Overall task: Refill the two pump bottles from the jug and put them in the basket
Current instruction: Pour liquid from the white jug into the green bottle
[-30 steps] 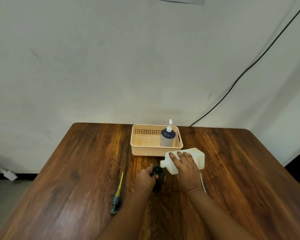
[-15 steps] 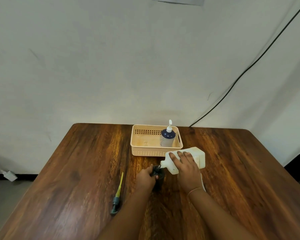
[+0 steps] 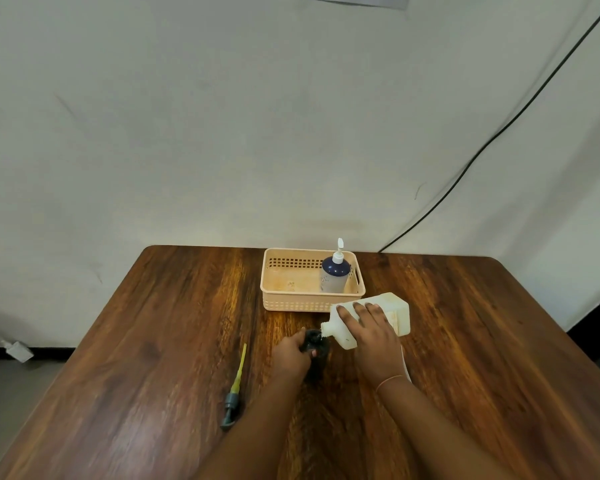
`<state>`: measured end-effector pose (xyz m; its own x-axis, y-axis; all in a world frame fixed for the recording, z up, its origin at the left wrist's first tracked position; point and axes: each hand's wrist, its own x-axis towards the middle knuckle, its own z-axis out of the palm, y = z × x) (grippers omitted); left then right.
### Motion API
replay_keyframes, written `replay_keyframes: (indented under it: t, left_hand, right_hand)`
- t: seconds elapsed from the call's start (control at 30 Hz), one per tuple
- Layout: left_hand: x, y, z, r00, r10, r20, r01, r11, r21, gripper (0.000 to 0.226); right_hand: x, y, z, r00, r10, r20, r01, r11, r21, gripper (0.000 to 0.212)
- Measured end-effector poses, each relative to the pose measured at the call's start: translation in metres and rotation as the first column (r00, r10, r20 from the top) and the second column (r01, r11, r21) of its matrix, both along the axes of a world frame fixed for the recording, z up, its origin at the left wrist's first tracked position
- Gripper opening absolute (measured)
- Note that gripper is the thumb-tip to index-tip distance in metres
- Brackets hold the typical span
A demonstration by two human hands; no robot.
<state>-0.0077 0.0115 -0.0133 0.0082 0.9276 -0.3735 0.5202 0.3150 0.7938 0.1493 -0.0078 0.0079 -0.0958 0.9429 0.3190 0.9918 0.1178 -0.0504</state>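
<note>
right hand [image 3: 373, 337] tips jug [image 3: 394, 311] over dark bottle [image 3: 317, 344].

Setting: plain indoor room, domestic or small-office type; cannot tell which.

Evidence:
- Dark wooden table [image 3: 153, 341] with rounded far corners, pushed up to a bare off-white wall [image 3: 222, 133] that shows scuffs.
- Black cable [image 3: 492, 136] runs loose down the wall, far right.
- White plug adapter [image 3: 17, 350] lies on a grey floor [image 3: 11, 393], left, by a dark skirting [image 3: 49, 351].
- Goods on the table are household ones: peach plastic basket [image 3: 293, 301], pump bottle [image 3: 334, 277] inside it, white jug [image 3: 394, 311], dark bottle [image 3: 321, 355].
- No benches, machines or shelving in view.
</note>
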Motion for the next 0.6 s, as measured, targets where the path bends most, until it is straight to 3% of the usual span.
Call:
replay_keyframes:
  t: [0.6]
  left_hand:
    - [0.0001, 0.0007, 0.0005, 1.000, -0.004, -0.014, 0.004, 1.000, -0.006, 0.056]
  right_hand:
    - [-0.0011, 0.0004, 0.0045, 1.000, -0.002, -0.011, 0.002, 1.000, 0.013, 0.078]
